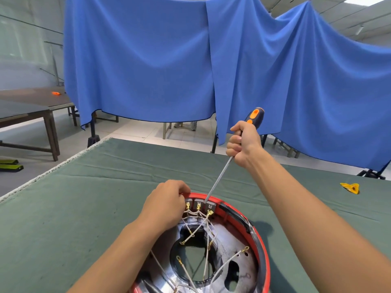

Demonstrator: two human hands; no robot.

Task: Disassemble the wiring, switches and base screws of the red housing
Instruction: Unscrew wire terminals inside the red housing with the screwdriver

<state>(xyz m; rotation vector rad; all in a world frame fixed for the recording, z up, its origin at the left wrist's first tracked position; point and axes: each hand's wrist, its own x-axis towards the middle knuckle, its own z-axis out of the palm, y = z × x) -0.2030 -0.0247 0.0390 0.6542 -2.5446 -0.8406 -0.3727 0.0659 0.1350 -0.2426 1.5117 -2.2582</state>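
Your left hand (167, 205) and white wires (198, 229) crowd the switches (200, 205) inside the red housing (265, 250). The green cloth (84, 208) around it lies open to you.

Head camera looks forward and down, close over the hands (203, 170).

No readable text, labels or brands, faint marks on switches (198, 205) perhaps, too blurred
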